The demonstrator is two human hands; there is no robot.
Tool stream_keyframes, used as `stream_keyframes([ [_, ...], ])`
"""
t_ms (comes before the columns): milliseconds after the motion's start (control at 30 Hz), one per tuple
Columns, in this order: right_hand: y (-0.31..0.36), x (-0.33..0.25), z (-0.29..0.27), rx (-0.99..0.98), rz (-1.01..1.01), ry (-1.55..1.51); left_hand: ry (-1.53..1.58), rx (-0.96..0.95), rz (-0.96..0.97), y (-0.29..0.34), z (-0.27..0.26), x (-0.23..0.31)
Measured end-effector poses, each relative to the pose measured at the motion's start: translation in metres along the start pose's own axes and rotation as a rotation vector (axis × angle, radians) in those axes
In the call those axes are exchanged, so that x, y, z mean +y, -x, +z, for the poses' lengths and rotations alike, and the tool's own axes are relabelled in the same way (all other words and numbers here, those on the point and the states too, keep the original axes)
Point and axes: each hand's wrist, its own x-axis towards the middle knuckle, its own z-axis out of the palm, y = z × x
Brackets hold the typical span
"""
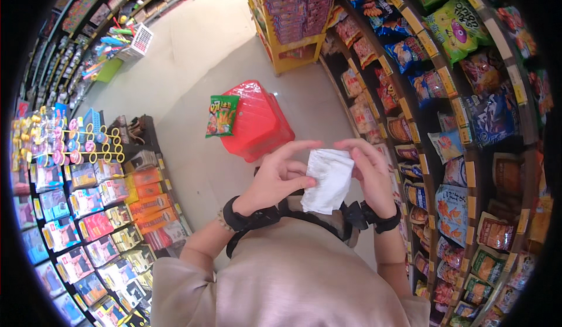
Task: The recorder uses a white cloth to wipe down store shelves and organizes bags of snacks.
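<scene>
A folded white cloth or tissue (329, 178), slightly greyed along its left side, is held up in front of my chest. My left hand (274, 178) pinches its left edge, the thumb lying on the near face. At its upper right corner the fingers of my right hand (373, 172) are closed on it, thumb and fingertips at the edge. Past my hands stands a red plastic stool (263, 122), and a green snack bag (222, 116) lies on the left part of its top.
Shelves of bagged snacks (456, 210) rise close on my right. Racks of packaged goods (93, 227) line the left, beside hanging yellow-ringed toys (88, 145). A yellow display stand (293, 46) is ahead, and a white basket (139, 40) is at the far left on the pale floor (193, 52).
</scene>
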Motion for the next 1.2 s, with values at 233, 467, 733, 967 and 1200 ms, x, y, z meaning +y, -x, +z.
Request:
stream_keyframes([
  [233,-0.052,0.046,0.061,-0.164,0.228,-0.256,0.036,0.042,-0.126,0.018,-0.087,0.002],
  [467,-0.117,0.096,0.134,-0.163,0.361,-0.394,0.135,0.231,-0.042,0.041,-0.171,-0.009],
  [733,-0.175,0.102,0.174,-0.322,0.403,-0.21,0.013,0.026,-0.069,0.066,-0.253,0.003],
  [967,-0.179,0.117,0.172,-0.316,0.312,-0.258,-0.408,0.329,-0.061,0.057,-0.266,-0.005],
  [1200,-0.173,0.105,0.172,-0.163,0.29,-0.313,-0.919,0.272,0.142,0.045,-0.217,0.02],
])
